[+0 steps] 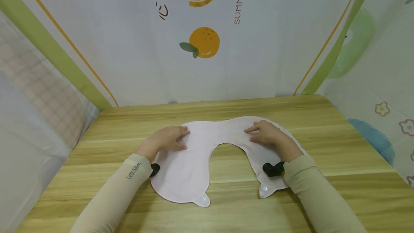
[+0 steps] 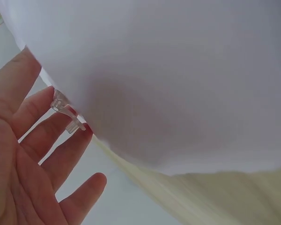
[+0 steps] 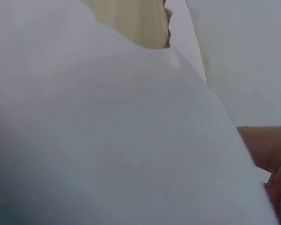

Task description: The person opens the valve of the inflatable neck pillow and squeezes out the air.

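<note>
A pale pink cloth bib (image 1: 185,175), U-shaped with snap-button tabs at its two ends, lies spread on the wooden table. On its upper left part rests my left hand (image 1: 169,137), thumb and fingers apart and fairly straight. My right hand (image 1: 266,132) touches the upper right part with extended fingers. In the left wrist view the pale cloth (image 2: 178,93) covers much of the frame, and a small clear plastic piece (image 2: 68,112) shows by the fingertips. Cloth hides most of the right hand (image 3: 271,150) in the right wrist view.
The wooden table (image 1: 113,132) ends at a hanging white curtain (image 1: 258,64) printed with oranges. More patterned fabric (image 1: 372,92) hangs on the right, and a checked cloth (image 1: 38,74) on the left. Black wrist cameras (image 1: 273,169) sit close above the bib.
</note>
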The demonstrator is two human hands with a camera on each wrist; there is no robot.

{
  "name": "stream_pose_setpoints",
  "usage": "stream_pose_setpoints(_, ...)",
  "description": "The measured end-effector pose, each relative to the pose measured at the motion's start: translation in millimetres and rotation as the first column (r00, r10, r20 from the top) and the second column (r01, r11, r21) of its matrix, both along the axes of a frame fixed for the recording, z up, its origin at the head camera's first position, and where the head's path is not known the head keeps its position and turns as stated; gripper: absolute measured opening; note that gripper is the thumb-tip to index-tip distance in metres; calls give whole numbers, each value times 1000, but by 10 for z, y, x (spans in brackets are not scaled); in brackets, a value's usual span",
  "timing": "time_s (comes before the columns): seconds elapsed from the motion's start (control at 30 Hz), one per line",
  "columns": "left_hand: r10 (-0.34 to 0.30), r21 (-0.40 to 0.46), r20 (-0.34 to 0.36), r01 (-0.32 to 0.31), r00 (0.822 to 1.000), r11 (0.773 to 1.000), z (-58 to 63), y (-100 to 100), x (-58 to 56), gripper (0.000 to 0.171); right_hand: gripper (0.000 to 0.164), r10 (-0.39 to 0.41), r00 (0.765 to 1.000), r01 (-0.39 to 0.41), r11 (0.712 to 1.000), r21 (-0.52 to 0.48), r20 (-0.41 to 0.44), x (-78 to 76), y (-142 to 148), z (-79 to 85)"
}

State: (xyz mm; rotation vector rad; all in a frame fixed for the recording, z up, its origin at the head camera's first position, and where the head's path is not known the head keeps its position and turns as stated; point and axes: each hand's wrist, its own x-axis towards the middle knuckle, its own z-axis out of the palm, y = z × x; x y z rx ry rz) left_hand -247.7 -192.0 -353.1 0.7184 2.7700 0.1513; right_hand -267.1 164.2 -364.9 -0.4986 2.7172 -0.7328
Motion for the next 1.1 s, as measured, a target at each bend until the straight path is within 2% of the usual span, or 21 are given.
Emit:
stream_pose_setpoints(0.23, 9, 31, 14, -10, 1000, 999, 23, -10, 20, 58, 34, -4, 999, 4, 1000, -1, 53, -22, 58, -18)
stream_pose_setpoints(0.57, 30, 35, 41, -32, 999, 999, -11, -51, 17, 58, 37, -65, 996, 60, 995, 80, 53, 23, 164, 29)
stream_pose_setpoints(0.77, 36, 34, 47, -38, 998, 999, 1, -59, 32, 58, 36, -108, 990, 99, 990, 101, 88, 89, 199, 76)
stream_pose_setpoints(0.97, 17, 17, 37, -17, 999, 1000, 20, -42, 42, 59, 42, -37, 999, 34, 993, 117, 20, 196, 292, 250)
stream_pose_setpoints(1.1, -25, 33, 13, 24, 1000, 999, 46, -23, 39, 59, 44, 37, 999, -36, 998, 61, -26, 226, 425, 372)
